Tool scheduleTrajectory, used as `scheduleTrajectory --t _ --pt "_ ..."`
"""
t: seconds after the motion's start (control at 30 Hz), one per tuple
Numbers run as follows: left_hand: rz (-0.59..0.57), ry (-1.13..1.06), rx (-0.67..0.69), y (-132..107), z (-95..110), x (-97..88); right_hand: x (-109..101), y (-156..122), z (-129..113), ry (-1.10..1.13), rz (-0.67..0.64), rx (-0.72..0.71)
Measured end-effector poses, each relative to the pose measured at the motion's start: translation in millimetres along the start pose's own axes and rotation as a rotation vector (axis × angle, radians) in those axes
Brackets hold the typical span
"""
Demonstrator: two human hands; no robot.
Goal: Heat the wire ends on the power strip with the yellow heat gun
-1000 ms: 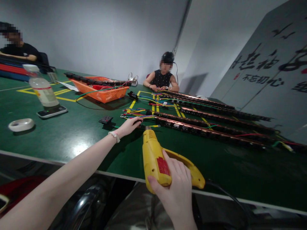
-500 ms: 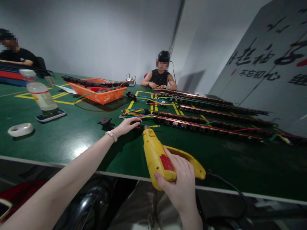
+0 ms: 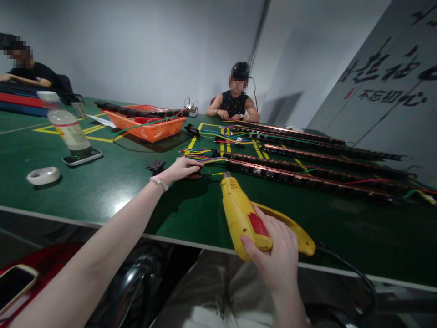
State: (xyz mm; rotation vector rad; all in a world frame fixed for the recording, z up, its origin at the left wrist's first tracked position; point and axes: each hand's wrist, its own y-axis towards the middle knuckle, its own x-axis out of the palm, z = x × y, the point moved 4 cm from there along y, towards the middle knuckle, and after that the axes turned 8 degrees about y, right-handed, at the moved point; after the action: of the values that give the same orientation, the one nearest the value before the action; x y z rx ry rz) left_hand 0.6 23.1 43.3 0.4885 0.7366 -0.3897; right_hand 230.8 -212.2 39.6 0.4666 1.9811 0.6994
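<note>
My right hand [image 3: 278, 241] grips a yellow heat gun [image 3: 239, 209] with a red label on its side. Its metal nozzle [image 3: 226, 175] points away from me and overlaps a short yellow-green wire [image 3: 215, 174] in the view. To the left, my left hand [image 3: 182, 169] is closed over a dark block [image 3: 195, 173], mostly hidden under the fingers, with that wire sticking out to its right. A black connector piece [image 3: 155, 166] lies just left of my left hand. Several coloured wires [image 3: 201, 154] with metal ends fan out beyond the fingers.
Long black strips with copper bars [image 3: 273, 172] lie across the green table [image 3: 112, 182]. An orange basket [image 3: 153, 130], a bottle [image 3: 70, 130], a phone [image 3: 82, 157] and a white oval object [image 3: 43, 175] stand left. Two people sit beyond. The heat gun's cable [image 3: 348, 264] trails right.
The heat gun has shifted right, so its nozzle is farther from my left hand. My left hand stays closed on the dark block. The camera view has turned slightly left and down.
</note>
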Motion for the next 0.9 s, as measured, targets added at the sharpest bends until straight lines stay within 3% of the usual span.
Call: scheduleTrajectory --t 0.47,0.9 --pt "-0.038 -0.112 -0.042 4 -13 -1.3 6 -5 -21 -0.033 -0.009 0.059" --pt "0.048 -0.019 -0.001 2 0 6.8 19 -9 -60 0.096 -0.042 0.073"
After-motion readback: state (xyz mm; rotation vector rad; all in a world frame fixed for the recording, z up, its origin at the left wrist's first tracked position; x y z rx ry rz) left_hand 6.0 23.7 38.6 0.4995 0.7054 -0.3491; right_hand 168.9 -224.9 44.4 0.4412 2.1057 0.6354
